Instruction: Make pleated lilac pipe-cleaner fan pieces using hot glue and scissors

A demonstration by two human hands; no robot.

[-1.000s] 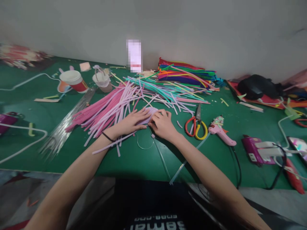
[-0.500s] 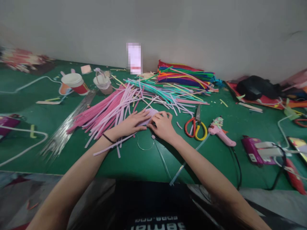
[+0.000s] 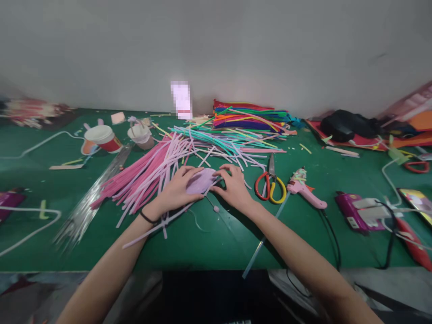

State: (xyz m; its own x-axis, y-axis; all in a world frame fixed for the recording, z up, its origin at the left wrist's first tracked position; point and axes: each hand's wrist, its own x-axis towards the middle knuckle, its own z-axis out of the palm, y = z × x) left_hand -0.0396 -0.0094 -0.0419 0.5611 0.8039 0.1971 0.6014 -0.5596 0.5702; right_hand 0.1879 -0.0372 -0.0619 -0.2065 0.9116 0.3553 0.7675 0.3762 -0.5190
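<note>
A rounded, fuzzy lilac piece (image 3: 201,181) lies between my two hands on the green table. My left hand (image 3: 177,186) curves round its left side, thumb along the near edge and fingers over the far edge. At the right rim, my right hand (image 3: 232,183) grips it with bent fingers and thumb, near a thin lilac strand. One long lilac pipe cleaner (image 3: 145,234) runs out below my left wrist toward the lower left. Close in front, a thin cord with a small lilac bead (image 3: 216,209) rests on the table.
Pink and lilac pipe cleaners (image 3: 135,180) lie left, with multicoloured bundles (image 3: 249,118) behind. Scissors (image 3: 271,168) and a pink glue gun (image 3: 307,193) are at right, beside a purple power strip (image 3: 353,211). Two cups, one a paper cup (image 3: 110,143), stand back left.
My hands have drawn slightly apart, and more of the lilac piece shows between them. The camera view has tilted up and shifted a little to the right.
</note>
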